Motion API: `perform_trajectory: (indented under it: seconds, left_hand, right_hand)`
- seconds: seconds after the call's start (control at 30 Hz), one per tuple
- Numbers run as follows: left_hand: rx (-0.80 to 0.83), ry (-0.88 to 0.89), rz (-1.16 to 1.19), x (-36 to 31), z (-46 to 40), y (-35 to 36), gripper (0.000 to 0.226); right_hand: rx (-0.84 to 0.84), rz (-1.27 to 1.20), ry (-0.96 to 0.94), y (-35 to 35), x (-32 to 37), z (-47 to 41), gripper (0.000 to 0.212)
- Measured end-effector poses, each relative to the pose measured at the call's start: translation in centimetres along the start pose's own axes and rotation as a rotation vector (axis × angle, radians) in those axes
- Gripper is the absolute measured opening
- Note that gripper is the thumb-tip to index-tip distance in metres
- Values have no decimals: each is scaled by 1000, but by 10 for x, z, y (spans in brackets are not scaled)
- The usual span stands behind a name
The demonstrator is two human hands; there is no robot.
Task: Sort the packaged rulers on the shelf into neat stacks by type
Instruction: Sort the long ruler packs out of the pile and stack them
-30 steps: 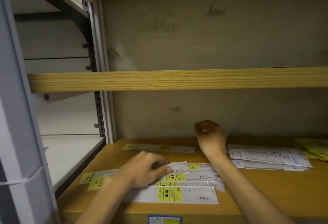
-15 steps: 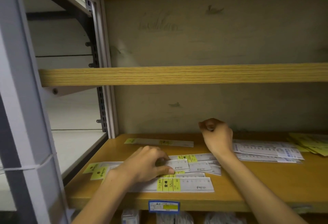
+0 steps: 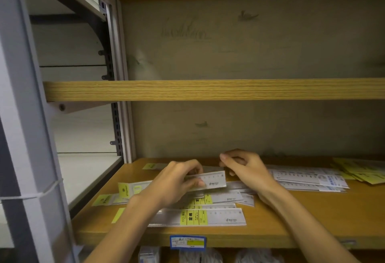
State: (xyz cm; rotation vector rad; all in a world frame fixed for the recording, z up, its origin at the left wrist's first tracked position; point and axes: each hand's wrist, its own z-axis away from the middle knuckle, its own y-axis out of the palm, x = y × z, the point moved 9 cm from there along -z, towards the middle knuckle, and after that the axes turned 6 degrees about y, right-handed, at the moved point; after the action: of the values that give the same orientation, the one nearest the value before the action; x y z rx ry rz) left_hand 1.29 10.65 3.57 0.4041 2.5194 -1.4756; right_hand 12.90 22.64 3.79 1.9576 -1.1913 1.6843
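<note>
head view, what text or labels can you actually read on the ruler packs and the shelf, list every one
"定規": bold black characters on the yellow band of the front white packaged ruler.
The smaller print on that band is too blurred to read.
Logo print on the white packaged ruler gripped by the left hand: too small.
Blue-framed shelf tag on the wooden shelf edge: unreadable.

Packaged ruler [image 3: 212, 180] in left hand [image 3: 177, 181]

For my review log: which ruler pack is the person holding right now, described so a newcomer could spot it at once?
Start at the wooden shelf the arms reach over, at the loose pile of packs on its left half. The held ruler pack is raised above that pile, gripped by the left hand. It alone is lifted and tilted; its neighbours lie flat.
</note>
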Motion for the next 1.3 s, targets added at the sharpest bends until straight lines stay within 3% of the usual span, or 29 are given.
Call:
perform_trajectory:
  seconds: [0.17, 0.3, 0.5, 0.63, 0.7, 0.8, 0.93, 1.3]
  left_hand:
    - [-127, 13, -49, -9, -17, -26, 19]
    - [-178, -2, -108, -16, -22, -34, 24]
    - [-328, 84, -281, -21, -14, -39, 43]
    - [-424, 55, -247, -7, 8, -52, 32]
    - [-354, 9, -202, 7, 17, -48, 29]
    - [-92, -51, -140, 24, 23, -25, 35]
    - [99, -147, -94, 35, 31, -6, 45]
    - [106, -137, -156, 30, 38, -1, 33]
  right_hand:
    - [101, -50, 7, 11, 7, 6, 33]
    - [72, -184, -38, 8, 14, 7, 24]
    - [-97, -236, -13, -2, 6, 6, 16]
    - [-263, -283, 56, -23, -7, 5, 17]
    - [-320, -313, 99, -29, -14, 3, 23]
    - [-327, -341, 161, -25, -23, -1, 32]
    - [-318, -351, 185, -14, -26, -3, 31]
    - [-288, -335, 181, -2, -19, 0, 14]
